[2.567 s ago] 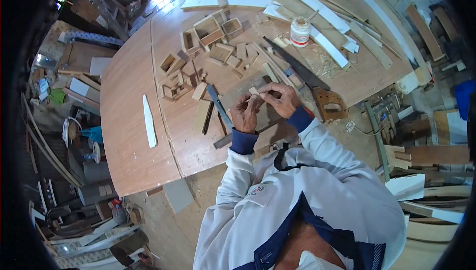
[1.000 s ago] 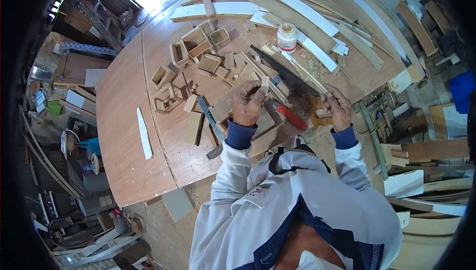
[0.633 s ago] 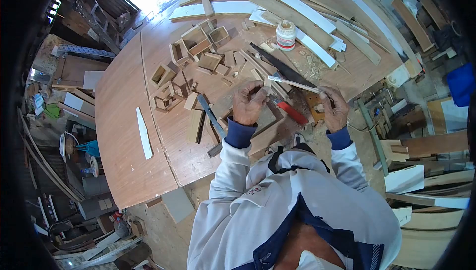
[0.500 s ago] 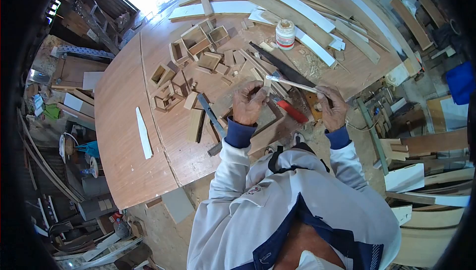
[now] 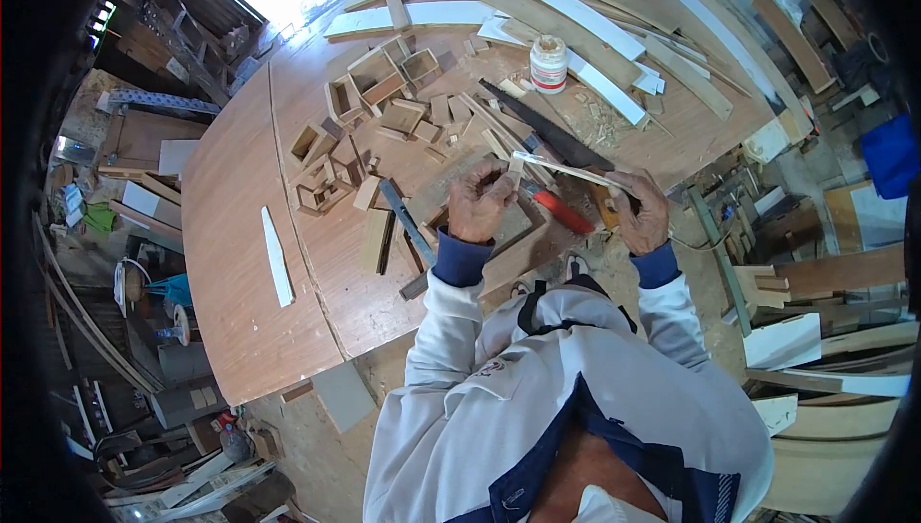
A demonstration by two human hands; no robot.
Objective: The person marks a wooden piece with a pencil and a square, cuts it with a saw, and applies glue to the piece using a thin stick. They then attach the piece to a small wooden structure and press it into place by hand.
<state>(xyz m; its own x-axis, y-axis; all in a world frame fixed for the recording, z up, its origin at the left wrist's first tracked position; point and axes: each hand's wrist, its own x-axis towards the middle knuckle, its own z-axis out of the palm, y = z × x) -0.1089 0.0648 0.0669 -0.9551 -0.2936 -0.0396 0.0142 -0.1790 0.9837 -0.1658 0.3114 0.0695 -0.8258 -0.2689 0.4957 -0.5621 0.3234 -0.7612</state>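
My left hand (image 5: 480, 201) is closed on a small wood piece (image 5: 516, 169), pinched between thumb and fingers. In my right hand (image 5: 641, 212) is a thin stick (image 5: 573, 172) whose far end is coated white. That whitened end lies at the upper edge of the wood piece, seemingly touching it. Below the stick rests a red-handled tool (image 5: 564, 212), mostly hidden. A dark saw blade (image 5: 545, 126) lies just beyond my hands. Farther back stands an uncapped white jar (image 5: 549, 66) with a red-and-white label.
Small wooden boxes (image 5: 376, 75) and loose blocks cover the middle of the table (image 5: 235, 302). Long wood strips (image 5: 566, 26) are piled at its far side. A blue-grey bar (image 5: 408, 224) lies left of my left hand. A white strip (image 5: 277, 256) is farther left.
The stick has shifted slightly left and down in my right hand, its white end now against the wood piece's top. My left hand stays nearly still.
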